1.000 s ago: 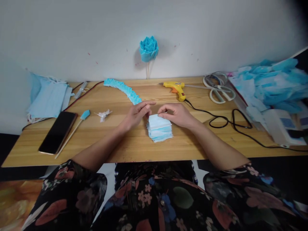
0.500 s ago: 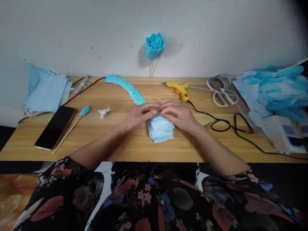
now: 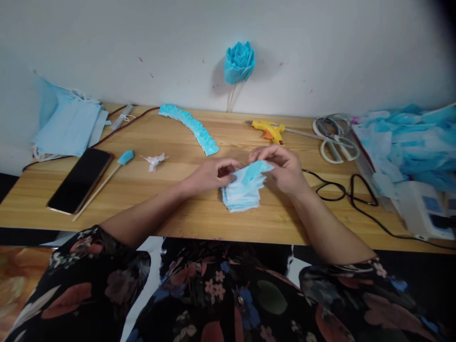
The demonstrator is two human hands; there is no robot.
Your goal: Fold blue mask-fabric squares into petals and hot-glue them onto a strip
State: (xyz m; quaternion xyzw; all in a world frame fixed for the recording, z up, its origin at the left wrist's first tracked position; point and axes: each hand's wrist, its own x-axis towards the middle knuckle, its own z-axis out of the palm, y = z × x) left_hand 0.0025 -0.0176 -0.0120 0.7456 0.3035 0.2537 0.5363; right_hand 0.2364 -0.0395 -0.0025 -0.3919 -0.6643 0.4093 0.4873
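Head view: bare table (image 3: pixel 199 221) between front edge and sheet stack (image 3: pixel 242 203). On stack: top sheet (image 3: pixel 253 174), right corner raised; left hand (image 3: pixel 213 175), right hand (image 3: pixel 287 168) bent around it, grip cannot be told. Behind stack, leftward: blue strip (image 3: pixel 192 125).

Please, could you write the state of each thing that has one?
Sheet stack: top sheet partly lifted
Left hand: curled at stack's left
Right hand: at top sheet's raised corner
Phone: flat, screen dark
Glue gun: on its side; power unclear
Scissors: lying flat
Black cord: looped
Blue flower: upright, leaning slightly
Pleated strip: curved
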